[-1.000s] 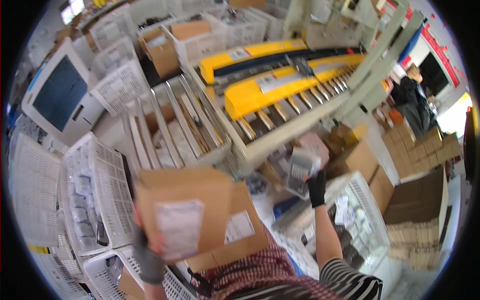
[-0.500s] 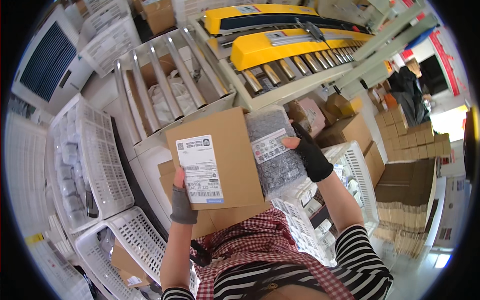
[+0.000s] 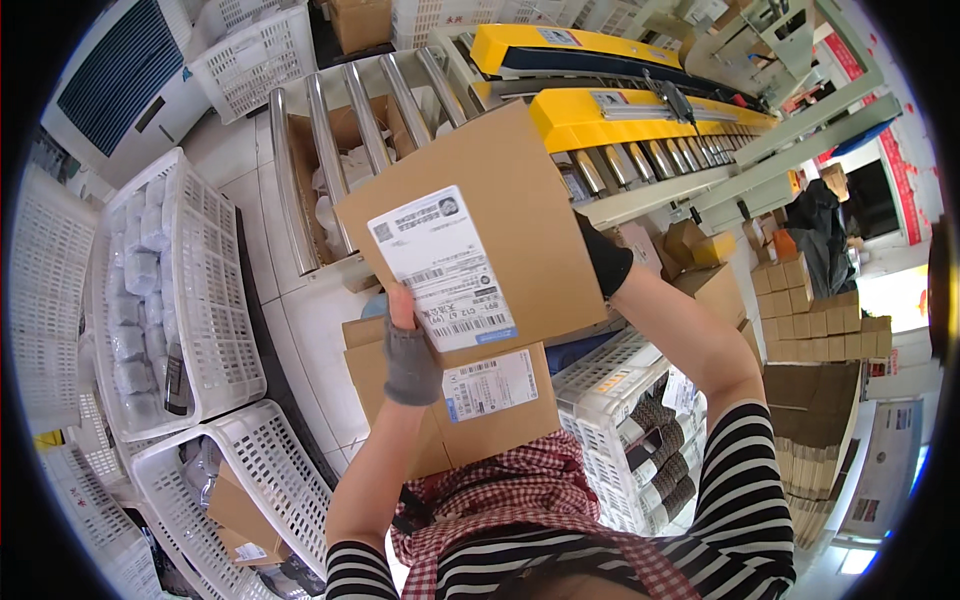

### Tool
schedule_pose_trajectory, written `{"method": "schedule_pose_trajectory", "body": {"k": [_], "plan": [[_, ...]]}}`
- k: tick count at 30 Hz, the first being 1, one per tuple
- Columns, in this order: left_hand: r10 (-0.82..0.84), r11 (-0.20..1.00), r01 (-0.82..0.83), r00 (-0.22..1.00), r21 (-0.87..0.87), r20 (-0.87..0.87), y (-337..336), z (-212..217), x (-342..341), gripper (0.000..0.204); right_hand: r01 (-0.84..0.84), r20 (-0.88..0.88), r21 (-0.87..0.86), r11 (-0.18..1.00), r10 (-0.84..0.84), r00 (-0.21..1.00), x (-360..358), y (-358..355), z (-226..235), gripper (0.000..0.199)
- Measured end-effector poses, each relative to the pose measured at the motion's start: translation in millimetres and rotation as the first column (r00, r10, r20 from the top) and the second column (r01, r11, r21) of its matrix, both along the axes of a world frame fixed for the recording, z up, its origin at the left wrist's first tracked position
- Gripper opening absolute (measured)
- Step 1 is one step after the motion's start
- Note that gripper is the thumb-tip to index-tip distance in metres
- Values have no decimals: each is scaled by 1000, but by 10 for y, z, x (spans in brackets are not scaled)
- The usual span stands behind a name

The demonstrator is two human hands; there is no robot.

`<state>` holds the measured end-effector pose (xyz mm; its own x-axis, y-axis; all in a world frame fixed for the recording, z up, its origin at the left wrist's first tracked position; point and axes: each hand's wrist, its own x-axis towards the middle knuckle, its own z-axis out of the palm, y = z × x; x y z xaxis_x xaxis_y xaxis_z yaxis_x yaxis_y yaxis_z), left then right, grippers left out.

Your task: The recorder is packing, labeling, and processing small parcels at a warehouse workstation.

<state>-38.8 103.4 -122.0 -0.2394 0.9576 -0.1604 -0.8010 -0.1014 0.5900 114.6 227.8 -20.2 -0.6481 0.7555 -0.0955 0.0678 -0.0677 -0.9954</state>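
Note:
My left hand (image 3: pixel 412 358), in a grey fingerless glove, grips the lower left edge of a flat-faced brown carton (image 3: pixel 545 250). The carton is tilted in front of me, and a white shipping label (image 3: pixel 440 265) covers the left of its face. My right hand (image 3: pixel 605 258), in a black glove, is at the carton's right edge. Its fingers are hidden behind the carton, so what they hold does not show. Below, against my checked apron, is another brown carton (image 3: pixel 545 415) with a label of its own.
A roller conveyor (image 3: pixel 385 110) and a yellow-railed machine (image 3: pixel 620 110) stand ahead. White crates of wrapped goods (image 3: pixel 222 330) stand on the left. Another white crate (image 3: pixel 590 440) is close on my right, with stacked cartons (image 3: pixel 800 320) farther right.
The carton has risen and turned toward the right. The bubble-wrapped package in my right hand has gone from view, and that hand is now partly behind the carton. The lower carton's label has been uncovered.

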Motion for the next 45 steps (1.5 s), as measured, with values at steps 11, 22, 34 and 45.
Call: {"method": "schedule_pose_trajectory", "body": {"k": [11, 22, 34, 45], "plan": [[74, 996, -20, -383, 89, -921, 660, -177, -1078, 25, -802, 879, 406, 438, 53, 474, -722, 945, 417, 47], [-148, 978, 108, -230, -176, -962, 779, 7, -1228, 122, -838, 936, 231, 495, 121, 330, -970, 999, 181, 50], [98, 995, 24, -209, 95, -973, 805, -177, -1133, 102, -822, 884, 402, 403, 63, 463, -773, 982, 240, 41], [36, 999, -21, -204, 41, -978, 1099, -157, -1069, 102, -259, 261, 965, 43, -253, 931, -774, 540, 56, 33]]}}
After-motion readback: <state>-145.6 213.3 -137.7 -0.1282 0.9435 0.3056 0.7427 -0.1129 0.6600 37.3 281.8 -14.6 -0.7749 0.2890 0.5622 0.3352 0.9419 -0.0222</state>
